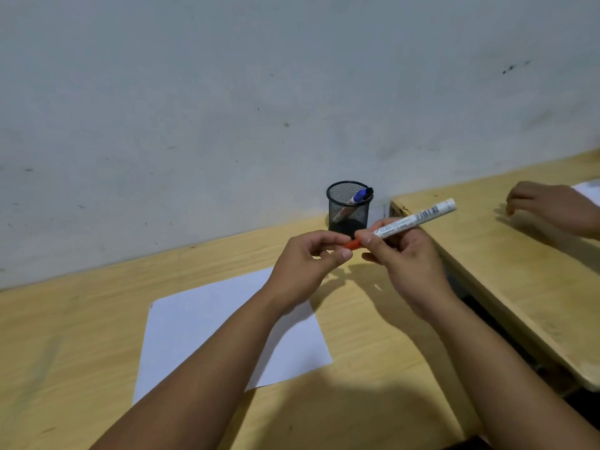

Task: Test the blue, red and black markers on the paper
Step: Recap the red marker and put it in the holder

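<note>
Above the paper (207, 332), red marker (414, 219) slants up-right, cap end left.

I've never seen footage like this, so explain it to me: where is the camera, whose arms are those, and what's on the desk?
There is one picture, from a camera worn on a person's head, looking down at their own bare arms. The right hand holds a white-barrelled red marker; the left hand pinches its red cap end. Below lies a white paper on the wooden desk. A black mesh cup by the wall holds the blue marker and a black one. Another person's hand rests on the neighbouring desk.
</note>
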